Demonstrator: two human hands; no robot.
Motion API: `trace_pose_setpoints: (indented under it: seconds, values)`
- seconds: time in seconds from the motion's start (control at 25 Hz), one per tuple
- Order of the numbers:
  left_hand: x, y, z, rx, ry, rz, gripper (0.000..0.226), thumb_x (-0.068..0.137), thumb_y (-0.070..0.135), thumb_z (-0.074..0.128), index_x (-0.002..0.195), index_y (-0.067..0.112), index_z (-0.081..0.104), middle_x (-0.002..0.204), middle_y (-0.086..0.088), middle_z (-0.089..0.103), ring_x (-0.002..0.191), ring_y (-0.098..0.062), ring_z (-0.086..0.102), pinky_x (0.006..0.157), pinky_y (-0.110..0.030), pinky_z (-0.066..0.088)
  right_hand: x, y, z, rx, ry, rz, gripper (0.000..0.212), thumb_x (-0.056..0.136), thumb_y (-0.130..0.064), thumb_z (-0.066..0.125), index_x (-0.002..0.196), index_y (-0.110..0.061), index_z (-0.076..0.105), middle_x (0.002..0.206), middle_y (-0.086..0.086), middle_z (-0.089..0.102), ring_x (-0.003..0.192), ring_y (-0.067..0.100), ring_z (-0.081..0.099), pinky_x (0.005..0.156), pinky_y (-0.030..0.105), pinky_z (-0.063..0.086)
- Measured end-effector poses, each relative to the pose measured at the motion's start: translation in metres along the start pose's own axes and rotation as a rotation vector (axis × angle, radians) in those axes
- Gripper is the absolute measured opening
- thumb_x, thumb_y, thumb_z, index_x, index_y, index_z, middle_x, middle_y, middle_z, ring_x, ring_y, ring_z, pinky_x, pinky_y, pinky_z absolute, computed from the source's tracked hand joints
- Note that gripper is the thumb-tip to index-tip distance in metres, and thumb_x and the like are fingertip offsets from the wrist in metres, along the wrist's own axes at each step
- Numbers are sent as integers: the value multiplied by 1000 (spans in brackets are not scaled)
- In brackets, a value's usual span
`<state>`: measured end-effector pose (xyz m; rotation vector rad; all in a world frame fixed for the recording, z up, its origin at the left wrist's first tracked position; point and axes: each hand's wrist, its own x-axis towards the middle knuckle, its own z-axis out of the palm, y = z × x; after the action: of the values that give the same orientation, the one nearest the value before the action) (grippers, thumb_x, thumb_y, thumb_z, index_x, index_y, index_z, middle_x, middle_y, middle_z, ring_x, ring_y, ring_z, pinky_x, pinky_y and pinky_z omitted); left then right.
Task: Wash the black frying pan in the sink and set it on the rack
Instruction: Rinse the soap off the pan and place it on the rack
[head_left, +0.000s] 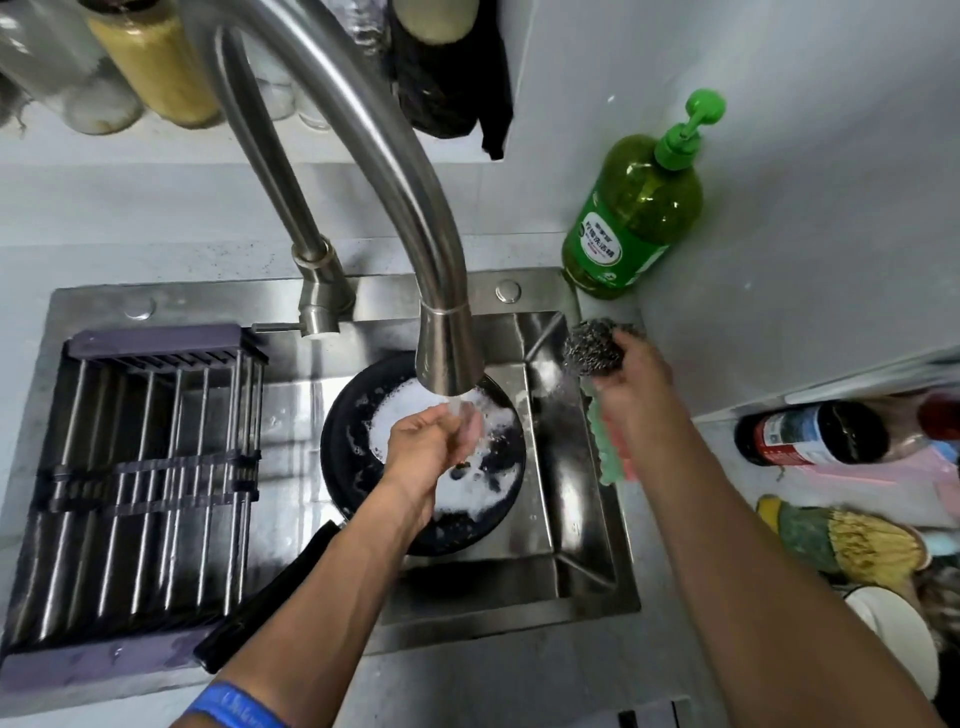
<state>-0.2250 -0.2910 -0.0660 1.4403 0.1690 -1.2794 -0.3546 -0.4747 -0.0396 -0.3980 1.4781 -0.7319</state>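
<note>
The black frying pan (348, 441) lies flat in the steel sink (571, 545), its inside covered with white foam. Its black handle (260, 608) points toward the front left, over the sink edge. My left hand (431, 441) hovers above the pan under the tap's running water, fingers loosely curled and holding nothing. My right hand (628, 384) grips a steel wool scourer (592, 345) at the sink's right rim. The dish rack (140, 483) spans the sink's left half.
The curved steel tap (441, 332) hangs over the pan. A green dish soap bottle (634, 208) stands at the back right corner. A green cloth (602, 447) lies on the right rim. Bottles and sponges (841, 540) crowd the right counter.
</note>
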Motion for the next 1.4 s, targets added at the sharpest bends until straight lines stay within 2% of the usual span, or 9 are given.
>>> trace_pose_setpoints:
  seconds: [0.16, 0.44, 0.56, 0.72, 0.84, 1.0, 1.16, 1.28, 1.4]
  values:
    - [5, 3, 9, 1, 4, 21, 24, 97, 10, 48, 96, 2, 70, 96, -16, 75, 94, -25, 71, 84, -32, 54, 1, -2, 11, -20, 103, -94, 15, 88, -37, 62, 94, -27, 72, 97, 8, 73, 73, 18, 66, 57, 30, 50]
    - [28, 7, 7, -390, 2, -164, 43, 97, 45, 46, 93, 11, 73, 88, -9, 72, 78, -21, 67, 68, -30, 56, -87, 121, 54, 139, -357, 292, 31, 102, -21, 44, 100, -4, 70, 101, 15, 73, 90, 24, 71, 80, 31, 57]
    - [29, 8, 7, 12, 61, -136, 21, 91, 39, 54, 87, 20, 61, 83, -3, 65, 70, -18, 61, 64, -30, 50, -87, 146, 61, -44, -275, 219, 40, 99, -39, 49, 115, -10, 72, 107, 10, 75, 97, 21, 72, 68, 25, 56]
    - [23, 4, 5, 560, 301, 374, 13, 86, 23, 64, 93, 20, 55, 81, 8, 65, 71, -8, 60, 73, -30, 55, -86, 147, 61, 42, -344, 331, 41, 103, -33, 44, 102, -4, 73, 92, 9, 75, 82, 20, 72, 75, 30, 57]
    - [15, 9, -11, 867, 169, 595, 27, 85, 31, 69, 66, 25, 50, 56, 12, 53, 50, 1, 50, 52, -13, 39, -84, 117, 55, -6, -398, 420, 30, 105, -22, 41, 98, -10, 67, 84, 8, 73, 80, 21, 70, 72, 31, 59]
    - [-5, 10, -59, 1079, -108, 603, 47, 95, 54, 48, 75, 17, 69, 59, 3, 61, 58, -11, 59, 60, -31, 47, -107, 80, 20, -927, -488, -174, 19, 90, -12, 63, 106, -20, 70, 102, 0, 71, 93, 22, 67, 74, 28, 53]
    - [-28, -21, -146, 1204, 195, 490, 67, 97, 62, 18, 80, 15, 63, 72, -8, 65, 68, -26, 62, 62, -35, 48, -163, 22, 35, -851, -730, -676, 26, 88, -30, 72, 113, -27, 64, 83, -15, 69, 71, 4, 63, 68, 18, 52]
    - [-44, -51, -197, 1500, 200, 402, 47, 94, 49, 35, 103, 11, 62, 93, -14, 67, 84, -36, 63, 72, -42, 52, -185, 14, 59, -1089, -453, -1039, 32, 85, -55, 68, 78, -24, 67, 61, -21, 64, 62, -3, 63, 61, 14, 44]
    - [-52, -69, -217, 1494, 145, 290, 26, 91, 30, 53, 110, 11, 55, 96, -12, 65, 84, -33, 65, 69, -38, 51, -177, 25, 67, -1105, -299, -1049, 33, 79, -47, 70, 63, -19, 63, 57, -11, 64, 58, 0, 62, 55, 12, 44]
